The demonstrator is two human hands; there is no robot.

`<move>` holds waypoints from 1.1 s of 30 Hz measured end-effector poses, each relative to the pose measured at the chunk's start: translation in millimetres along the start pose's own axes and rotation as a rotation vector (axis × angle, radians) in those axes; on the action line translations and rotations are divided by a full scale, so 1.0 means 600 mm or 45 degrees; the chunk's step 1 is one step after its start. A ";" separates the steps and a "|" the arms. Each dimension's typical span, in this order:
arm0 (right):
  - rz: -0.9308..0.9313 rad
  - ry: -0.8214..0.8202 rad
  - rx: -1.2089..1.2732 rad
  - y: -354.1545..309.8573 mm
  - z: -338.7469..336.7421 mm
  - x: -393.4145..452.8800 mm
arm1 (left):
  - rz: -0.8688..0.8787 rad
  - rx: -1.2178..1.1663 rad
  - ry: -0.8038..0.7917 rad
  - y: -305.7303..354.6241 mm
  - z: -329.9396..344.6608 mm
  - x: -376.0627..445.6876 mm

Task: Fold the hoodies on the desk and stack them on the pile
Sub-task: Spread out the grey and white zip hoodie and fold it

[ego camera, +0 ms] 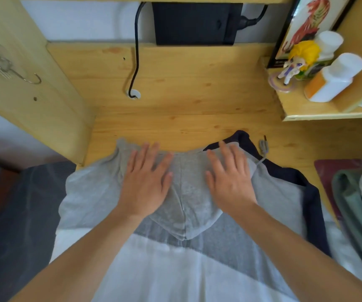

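Flat on the grey hoodie (182, 192), both hands, left hand (146, 182), right hand (230, 179), fingers spread

The hoodie (188, 203) lies on the tabletop (186, 105); both hands rest on it, the pile (358, 203) to its right.

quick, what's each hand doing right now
Left hand: open, flat on the grey hoodie.
Right hand: open, flat on the hoodie.
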State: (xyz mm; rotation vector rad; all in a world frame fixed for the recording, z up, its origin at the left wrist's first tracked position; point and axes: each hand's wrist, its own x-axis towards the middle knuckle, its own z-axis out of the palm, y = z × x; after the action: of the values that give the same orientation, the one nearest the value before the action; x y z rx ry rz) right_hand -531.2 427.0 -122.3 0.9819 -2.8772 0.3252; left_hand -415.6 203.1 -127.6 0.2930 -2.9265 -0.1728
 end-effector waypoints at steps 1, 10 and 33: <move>0.002 -0.183 -0.113 0.010 0.012 0.007 | -0.055 0.057 -0.132 -0.006 0.018 0.000; 0.169 -0.434 -0.250 0.074 0.041 0.052 | -0.363 0.150 -0.312 0.016 0.025 0.024; 1.182 -0.349 0.208 0.198 -0.223 -0.396 | -0.168 -0.015 -1.062 0.148 -0.026 0.037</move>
State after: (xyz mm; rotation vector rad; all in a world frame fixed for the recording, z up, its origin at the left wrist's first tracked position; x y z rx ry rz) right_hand -414.8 690.3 -47.7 -0.4162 -3.3992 0.5044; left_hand -450.2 283.6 -96.2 0.5149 -3.7220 -0.4195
